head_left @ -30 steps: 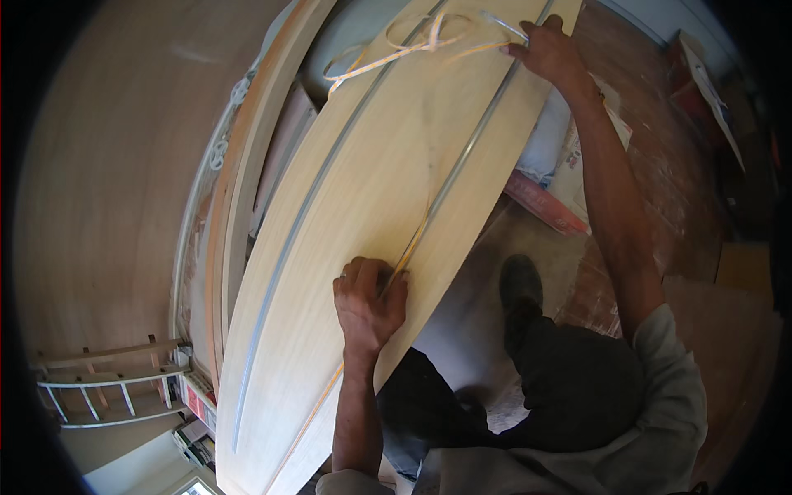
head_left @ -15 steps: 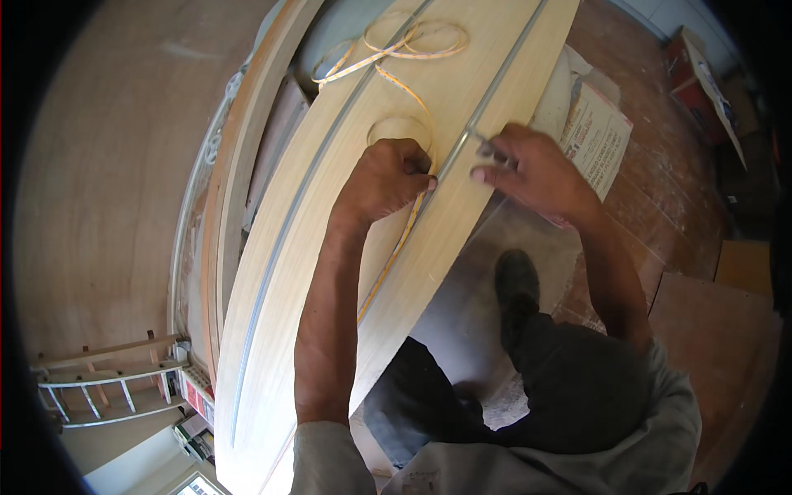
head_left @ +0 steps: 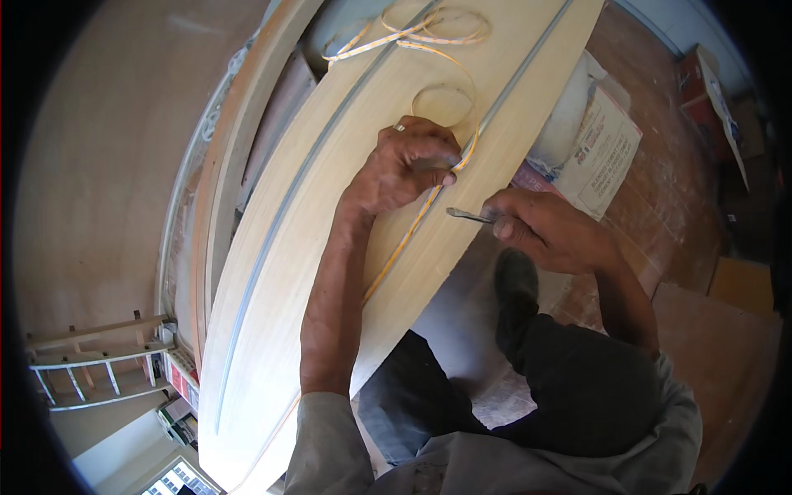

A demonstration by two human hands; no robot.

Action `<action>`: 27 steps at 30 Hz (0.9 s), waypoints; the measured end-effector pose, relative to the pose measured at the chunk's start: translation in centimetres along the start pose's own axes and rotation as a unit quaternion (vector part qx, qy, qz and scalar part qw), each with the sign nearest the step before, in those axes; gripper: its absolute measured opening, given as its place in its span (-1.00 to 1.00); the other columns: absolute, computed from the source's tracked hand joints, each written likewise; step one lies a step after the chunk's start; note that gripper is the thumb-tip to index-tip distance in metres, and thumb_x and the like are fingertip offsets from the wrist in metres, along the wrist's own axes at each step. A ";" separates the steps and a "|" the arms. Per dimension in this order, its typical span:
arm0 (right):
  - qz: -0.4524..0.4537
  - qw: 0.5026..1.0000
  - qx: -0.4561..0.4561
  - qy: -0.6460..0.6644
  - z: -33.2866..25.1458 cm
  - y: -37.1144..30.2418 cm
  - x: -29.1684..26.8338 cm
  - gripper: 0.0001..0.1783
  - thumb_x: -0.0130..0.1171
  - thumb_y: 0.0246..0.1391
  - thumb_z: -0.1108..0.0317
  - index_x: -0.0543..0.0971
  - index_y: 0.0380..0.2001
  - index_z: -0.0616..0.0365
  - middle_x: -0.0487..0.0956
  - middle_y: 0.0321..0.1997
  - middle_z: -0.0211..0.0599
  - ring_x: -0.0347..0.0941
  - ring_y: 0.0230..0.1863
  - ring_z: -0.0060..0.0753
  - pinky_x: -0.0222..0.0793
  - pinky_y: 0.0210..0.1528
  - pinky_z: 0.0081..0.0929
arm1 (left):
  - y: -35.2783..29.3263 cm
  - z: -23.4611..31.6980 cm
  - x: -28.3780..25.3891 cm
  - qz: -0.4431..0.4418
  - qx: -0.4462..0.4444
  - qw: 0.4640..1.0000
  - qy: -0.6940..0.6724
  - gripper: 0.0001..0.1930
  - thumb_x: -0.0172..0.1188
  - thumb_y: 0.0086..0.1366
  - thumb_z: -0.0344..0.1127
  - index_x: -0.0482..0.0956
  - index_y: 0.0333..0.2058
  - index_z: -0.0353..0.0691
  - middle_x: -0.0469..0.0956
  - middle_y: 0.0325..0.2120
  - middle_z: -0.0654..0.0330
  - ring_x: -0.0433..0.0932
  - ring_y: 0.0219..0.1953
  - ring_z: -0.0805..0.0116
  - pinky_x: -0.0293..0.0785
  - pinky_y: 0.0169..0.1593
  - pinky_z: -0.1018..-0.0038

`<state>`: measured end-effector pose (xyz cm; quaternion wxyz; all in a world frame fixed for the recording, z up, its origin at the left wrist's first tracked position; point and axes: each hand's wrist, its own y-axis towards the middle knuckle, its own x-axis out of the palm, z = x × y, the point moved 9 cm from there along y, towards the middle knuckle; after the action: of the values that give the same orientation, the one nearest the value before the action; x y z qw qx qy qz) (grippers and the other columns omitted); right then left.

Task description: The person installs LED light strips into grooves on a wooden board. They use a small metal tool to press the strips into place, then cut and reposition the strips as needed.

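My left hand (head_left: 404,165) is closed, thumb and finger pinching a thin yellow-orange and white patterned strip (head_left: 403,249) over a groove in a long pale wooden panel (head_left: 330,206). Below the hand, the strip runs along the groove toward me. Beyond it, the loose length curls up and lies in loops on the panel's far part. My right hand (head_left: 554,231) is wrapped round a flat-bladed screwdriver (head_left: 470,216), whose tip points left over the panel's right edge, apart from the strip. Most of its handle is hidden in the fist.
A second grey groove (head_left: 285,198) runs along the panel's left side. Wooden boards (head_left: 216,190) stand left of it, with a ladder (head_left: 95,371) at lower left. A printed paper sack (head_left: 606,148) lies on the floor to the right, and an open red box (head_left: 709,115) stands farther right.
My right hand has drawn back toward me from the far groove, bringing the screwdriver down beside the panel's edge. My left hand still pinches the strip; the whole view has shifted slightly.
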<state>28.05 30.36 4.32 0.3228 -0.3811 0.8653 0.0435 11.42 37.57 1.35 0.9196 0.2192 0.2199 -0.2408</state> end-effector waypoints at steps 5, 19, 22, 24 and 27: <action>0.018 0.993 -0.029 -0.111 -0.6 -0.9 1.1 -0.67 0.26 0.36 0.30 0.63 0.10 0.20 0.65 0.09 -0.01 0.61 0.09 0.14 0.47 0.21 -0.06 | 0.7 0.2 0.4 -0.014 -0.016 1.000 0.002 -0.75 0.61 0.08 -0.39 0.77 -0.26 -0.17 0.72 -0.25 0.31 0.58 -0.03 0.26 0.34 0.26 0.21; 0.052 0.982 -0.070 -0.168 -0.4 0.9 0.9 -0.55 0.27 0.25 0.39 0.61 0.22 0.01 0.68 -0.24 -0.07 0.66 -0.21 0.12 0.57 -0.13 -0.04 | 0.5 0.1 0.2 0.029 -0.008 0.999 0.024 -0.83 0.59 0.12 -0.37 0.78 -0.31 -0.09 0.73 -0.29 0.30 0.61 -0.06 0.27 0.27 0.34 0.21; 0.000 0.962 -0.093 -0.255 -2.1 0.4 3.0 -0.33 0.29 0.13 0.45 0.56 0.36 -0.11 0.68 -0.31 -0.21 0.68 -0.31 -0.02 0.59 -0.24 -0.11 | 0.9 0.3 0.3 0.007 0.001 1.000 0.012 -0.82 0.59 0.12 -0.37 0.79 -0.30 -0.10 0.73 -0.28 0.29 0.62 -0.05 0.26 0.23 0.38 0.23; -0.006 0.949 -0.118 -0.293 -3.1 0.2 4.0 -0.23 0.28 0.07 0.46 0.52 0.42 -0.18 0.66 -0.36 -0.26 0.67 -0.39 -0.09 0.58 -0.34 -0.14 | 1.0 0.1 0.3 -0.009 0.000 1.000 -0.004 -0.82 0.59 0.12 -0.37 0.78 -0.30 -0.13 0.73 -0.28 0.29 0.63 -0.05 0.25 0.22 0.39 0.23; 0.006 0.939 -0.125 -0.320 -3.9 0.2 4.8 -0.15 0.26 0.02 0.46 0.48 0.46 -0.24 0.63 -0.43 -0.29 0.64 -0.48 -0.16 0.55 -0.43 -0.18 | 1.0 -0.1 0.2 -0.019 -0.010 1.000 -0.018 -0.82 0.59 0.12 -0.37 0.76 -0.31 -0.17 0.73 -0.29 0.28 0.65 -0.06 0.24 0.22 0.40 0.23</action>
<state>23.44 26.26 4.50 0.5325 -0.3794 0.7058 0.2727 12.11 38.34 1.46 0.9209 0.2009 0.2096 -0.2602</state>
